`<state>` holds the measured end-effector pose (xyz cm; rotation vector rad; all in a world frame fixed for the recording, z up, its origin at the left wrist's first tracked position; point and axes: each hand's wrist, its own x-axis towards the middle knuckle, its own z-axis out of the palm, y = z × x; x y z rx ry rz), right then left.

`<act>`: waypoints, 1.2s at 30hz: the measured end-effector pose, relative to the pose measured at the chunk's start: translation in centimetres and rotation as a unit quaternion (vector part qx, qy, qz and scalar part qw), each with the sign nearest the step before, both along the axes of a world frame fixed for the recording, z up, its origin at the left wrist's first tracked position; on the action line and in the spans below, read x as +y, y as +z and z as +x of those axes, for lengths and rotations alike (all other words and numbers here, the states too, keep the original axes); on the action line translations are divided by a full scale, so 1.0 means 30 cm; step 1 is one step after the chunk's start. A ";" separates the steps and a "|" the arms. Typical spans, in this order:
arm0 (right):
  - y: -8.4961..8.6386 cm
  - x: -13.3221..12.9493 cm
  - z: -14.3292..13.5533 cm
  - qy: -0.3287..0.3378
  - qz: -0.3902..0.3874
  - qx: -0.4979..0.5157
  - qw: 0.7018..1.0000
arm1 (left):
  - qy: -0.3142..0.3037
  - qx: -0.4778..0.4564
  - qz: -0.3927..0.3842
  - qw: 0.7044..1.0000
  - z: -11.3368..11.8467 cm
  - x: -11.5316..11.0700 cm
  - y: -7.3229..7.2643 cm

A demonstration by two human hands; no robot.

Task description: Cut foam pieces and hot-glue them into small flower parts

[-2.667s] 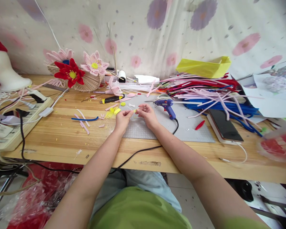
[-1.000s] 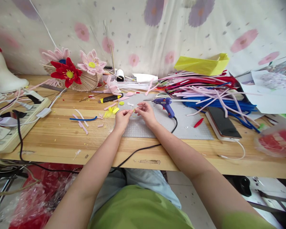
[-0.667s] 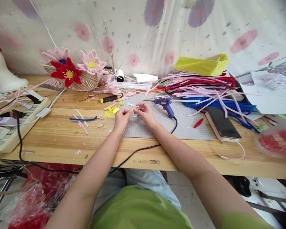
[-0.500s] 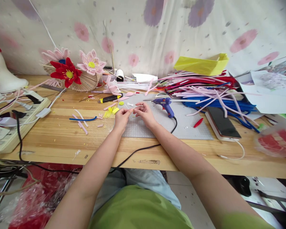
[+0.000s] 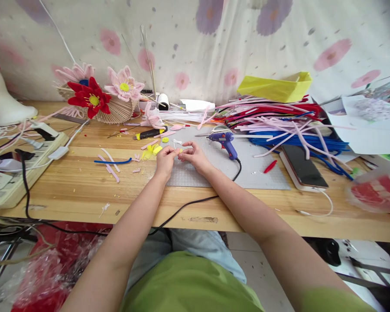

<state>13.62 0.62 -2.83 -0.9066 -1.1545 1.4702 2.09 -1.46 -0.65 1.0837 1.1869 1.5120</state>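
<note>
My left hand [image 5: 165,162] and my right hand [image 5: 196,158] meet over the grey cutting mat [image 5: 256,177], thumbs and fingers pinched together. Between the fingertips shows a tiny yellow piece [image 5: 181,151], mostly covered by the fingers. Just beyond the hands lie thin white strands [image 5: 177,141]. To the left of my left hand sit crumpled yellow scraps [image 5: 148,152] and a small yellow disc [image 5: 165,140]. A blue glue gun [image 5: 225,142] rests on the mat, right of my right hand. Scissors [image 5: 219,130] lie behind it.
Pink and red fuzzy flowers [image 5: 93,100] stand back left, near a power strip [image 5: 27,169]. A black-and-yellow cutter [image 5: 151,133] lies behind the scraps. Pink, red and blue fuzzy stems [image 5: 292,139] are heaped right, near a phone [image 5: 305,167]. A black cord [image 5: 185,207] crosses the table.
The hands have stayed in nearly the same place. The fingertips have shifted slightly, and a bit of yellow now shows between them.
</note>
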 end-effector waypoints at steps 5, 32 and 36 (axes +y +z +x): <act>0.005 0.003 0.011 -0.001 -0.021 0.013 1.000 | -0.033 -0.010 -0.028 0.999 -0.002 0.011 -0.018; 0.032 -0.003 0.026 -0.081 0.038 -0.018 0.996 | -0.006 0.032 -0.043 0.999 -0.007 0.016 -0.024; 0.034 -0.005 0.028 -0.084 0.034 -0.015 0.996 | -0.009 0.046 -0.041 0.998 -0.010 0.018 -0.030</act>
